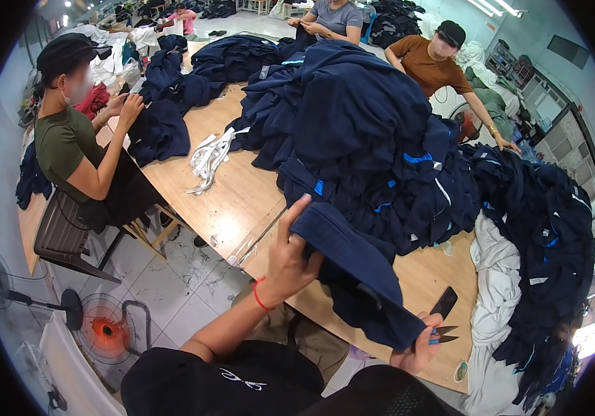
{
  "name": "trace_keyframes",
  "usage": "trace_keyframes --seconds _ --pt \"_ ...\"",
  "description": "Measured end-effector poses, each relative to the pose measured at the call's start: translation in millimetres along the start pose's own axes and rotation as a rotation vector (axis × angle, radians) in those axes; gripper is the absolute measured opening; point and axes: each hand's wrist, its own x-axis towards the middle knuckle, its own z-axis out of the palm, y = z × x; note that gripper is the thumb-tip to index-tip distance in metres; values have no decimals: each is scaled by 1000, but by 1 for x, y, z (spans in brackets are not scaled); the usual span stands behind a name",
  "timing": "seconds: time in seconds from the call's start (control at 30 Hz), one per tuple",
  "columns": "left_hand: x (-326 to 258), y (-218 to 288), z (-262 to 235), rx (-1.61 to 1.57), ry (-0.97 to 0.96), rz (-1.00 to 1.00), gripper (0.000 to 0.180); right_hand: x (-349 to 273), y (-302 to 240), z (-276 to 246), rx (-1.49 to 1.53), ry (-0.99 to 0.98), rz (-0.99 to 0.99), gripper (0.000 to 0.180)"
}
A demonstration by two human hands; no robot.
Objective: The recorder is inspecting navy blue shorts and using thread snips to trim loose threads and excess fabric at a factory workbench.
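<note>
My left hand (pixel 289 256) grips the upper edge of a navy blue garment (pixel 353 270) and lifts it above the wooden table (pixel 231 197). My right hand (pixel 419 350) holds the garment's lower end and a small pair of thread snips (pixel 444 336) with blue handles, blades pointing right. A red cord circles my left wrist. Behind the garment rises a large heap of navy garments (pixel 360 132) with blue and white trim.
A black phone (pixel 444 302) lies on the table near my right hand. White strips (pixel 208 158) lie mid-table, white cloth (pixel 495 277) at right. A seated person (pixel 79 139) works at left; two others stand across. A floor fan (pixel 106 331) stands lower left.
</note>
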Motion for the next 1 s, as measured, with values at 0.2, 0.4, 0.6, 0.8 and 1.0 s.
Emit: trace_keyframes --seconds 0.2,0.4,0.6,0.8,1.0 --pt "-10 -32 -15 19 -424 -153 65 14 22 -22 -294 141 22 36" --pt "-101 -50 -33 -20 -792 -395 75 3 43 -43 -944 232 168 20" --pt "-77 -27 -38 -53 -649 -301 48 16 53 -49 -1062 444 -195 20" --pt "-80 -48 -32 12 -73 -496 36 27 36 -37 -784 716 -171 16" --pt "-132 -69 -59 -889 24 -1462 22 6 49 -63 -21 679 355 12"
